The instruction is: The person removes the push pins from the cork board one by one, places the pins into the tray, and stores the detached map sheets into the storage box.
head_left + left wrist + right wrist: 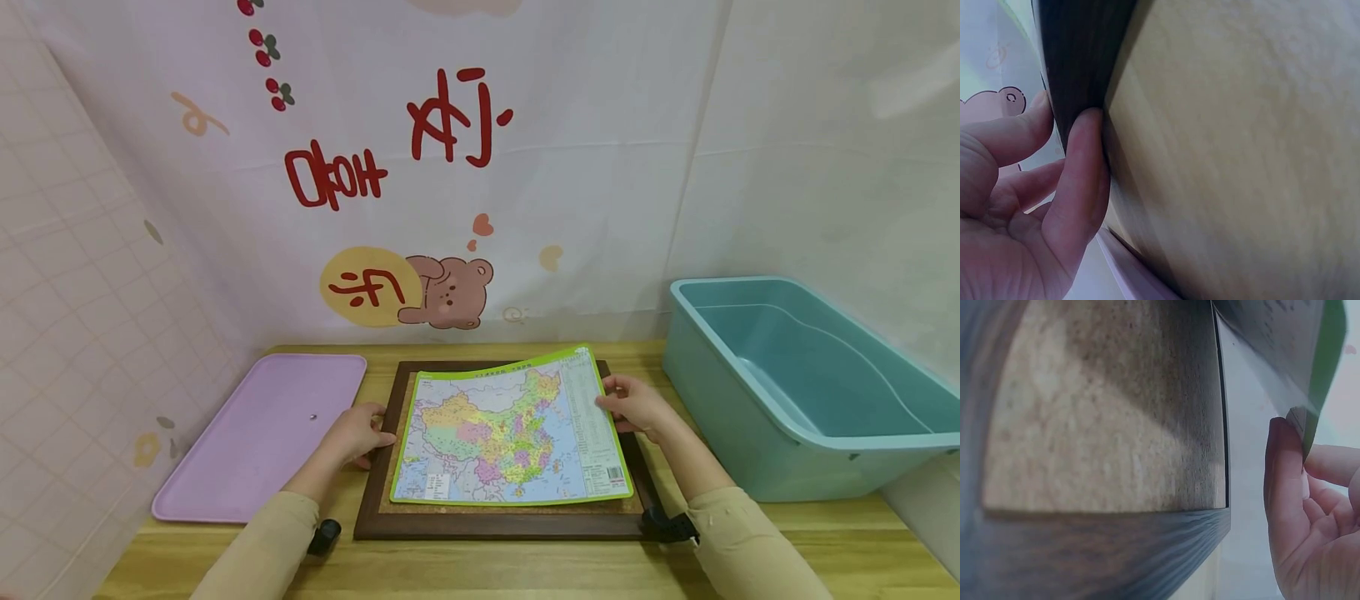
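Observation:
A colourful map sheet (487,433) with a green border lies over a dark wooden frame (510,527) with a cork board (1110,425) inside. My right hand (637,404) pinches the sheet's right edge between thumb and fingers. That side of the sheet is raised off the cork, as the right wrist view shows, while its left part lies lower. My left hand (356,433) grips the left side of the frame, thumb on one face and a finger (1082,169) on the other. The cork under the sheet is mostly hidden in the head view.
To the left lies a lilac tray (262,442), close to my left forearm. A deep teal tub (750,450) stands on the right, beside my right arm. Everything rests on a wood-grain table (480,571), with a printed cloth (600,167) hanging behind.

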Available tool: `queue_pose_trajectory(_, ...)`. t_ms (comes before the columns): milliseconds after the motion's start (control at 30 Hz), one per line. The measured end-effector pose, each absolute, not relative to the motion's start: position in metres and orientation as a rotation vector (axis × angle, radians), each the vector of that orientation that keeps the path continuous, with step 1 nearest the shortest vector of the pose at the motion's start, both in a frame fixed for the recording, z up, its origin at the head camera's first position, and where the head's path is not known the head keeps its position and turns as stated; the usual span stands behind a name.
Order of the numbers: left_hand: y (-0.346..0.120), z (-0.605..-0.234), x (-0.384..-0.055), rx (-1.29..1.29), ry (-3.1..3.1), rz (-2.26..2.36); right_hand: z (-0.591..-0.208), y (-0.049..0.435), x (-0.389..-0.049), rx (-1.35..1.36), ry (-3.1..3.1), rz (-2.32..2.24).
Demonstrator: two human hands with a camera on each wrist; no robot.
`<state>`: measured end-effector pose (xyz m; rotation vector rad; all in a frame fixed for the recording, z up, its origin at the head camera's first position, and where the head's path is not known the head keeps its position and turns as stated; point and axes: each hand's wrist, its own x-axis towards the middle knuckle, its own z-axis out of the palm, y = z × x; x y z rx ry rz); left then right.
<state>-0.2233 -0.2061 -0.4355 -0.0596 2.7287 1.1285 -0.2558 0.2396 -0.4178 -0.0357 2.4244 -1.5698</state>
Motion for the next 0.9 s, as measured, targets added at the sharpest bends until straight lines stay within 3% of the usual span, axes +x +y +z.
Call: queue_pose_trajectory(900, -0.207, -0.432, -0.222, -0.053, 2.706, 1.124, -0.406, 0.243, -0.258, -0.017, 2.543, -1.649)
